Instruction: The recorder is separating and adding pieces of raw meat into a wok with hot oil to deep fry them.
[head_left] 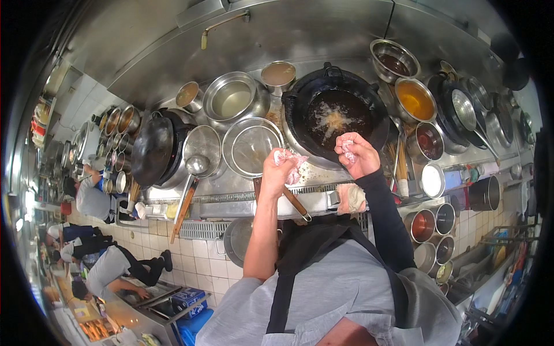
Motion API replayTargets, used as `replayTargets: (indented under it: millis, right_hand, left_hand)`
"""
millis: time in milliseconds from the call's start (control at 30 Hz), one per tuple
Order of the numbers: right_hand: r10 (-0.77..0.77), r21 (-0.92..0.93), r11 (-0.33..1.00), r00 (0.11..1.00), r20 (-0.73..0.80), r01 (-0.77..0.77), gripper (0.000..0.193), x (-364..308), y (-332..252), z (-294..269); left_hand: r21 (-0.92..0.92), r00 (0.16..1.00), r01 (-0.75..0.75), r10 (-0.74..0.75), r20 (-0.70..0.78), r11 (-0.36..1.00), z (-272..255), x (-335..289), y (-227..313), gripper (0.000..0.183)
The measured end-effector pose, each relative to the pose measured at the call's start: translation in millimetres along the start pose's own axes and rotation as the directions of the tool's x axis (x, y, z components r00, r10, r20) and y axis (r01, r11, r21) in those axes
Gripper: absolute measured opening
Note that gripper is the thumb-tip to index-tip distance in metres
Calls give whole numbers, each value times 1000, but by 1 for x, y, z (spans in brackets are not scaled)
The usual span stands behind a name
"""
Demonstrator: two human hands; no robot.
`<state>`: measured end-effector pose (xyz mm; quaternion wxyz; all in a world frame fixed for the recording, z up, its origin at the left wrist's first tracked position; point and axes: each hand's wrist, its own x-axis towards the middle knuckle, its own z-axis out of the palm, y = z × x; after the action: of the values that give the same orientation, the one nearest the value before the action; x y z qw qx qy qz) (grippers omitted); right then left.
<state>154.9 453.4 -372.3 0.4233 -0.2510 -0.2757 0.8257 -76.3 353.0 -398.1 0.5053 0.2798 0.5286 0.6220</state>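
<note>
Gripping a pale pink clump [296, 170], the left hand [278, 173] is curled nearly closed, and the soft stuff pokes out on its 2-to-3 o'clock side. The right hand [359, 157] is also folded in, fingertips pinched around a smaller pinkish piece [348, 150] at its 9-to-10 o'clock side. The two hands are apart, each with its portion inside the fingers. The wok [295, 112] of dark oil lies at about 1 o'clock from the left hand and 11 o'clock from the right, both near its lower rim. Within it, a pale golden piece [334, 120] floats amid white bubbles, touching neither hand. A round mesh strainer [248, 151] is just beside the left hand at 10 o'clock; a ladle [198, 165] lies farther off at 9. From the right hand, a pot of amber liquid [416, 99] stands between 1 and 2 o'clock, and a folded cloth [351, 198] sits at 6.
</note>
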Motion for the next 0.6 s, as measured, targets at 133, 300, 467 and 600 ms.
replayTargets:
  millis: [133,300,467,600]
  right_hand:
    - [29,24,999,980,-198,-24,20,27,35,-49]
    - [126,192,975,990,-67,-111,33,8,35,-45]
    - [123,32,992,992,6,-123,25,-7,19,-25]
    - [143,-42,989,988,62,-140,11,8,43,-60]
  left_hand:
    - [-10,1000,3,-3,24,1000,-1,4,-17,12]
    - [-53,999,32,-32,7,998,0,-5,-10,14]
    - [-23,1000,26,-26,-11,999,-10,1,-24,13]
    - [-18,998,55,-55,14,998,3,-2,-17,12]
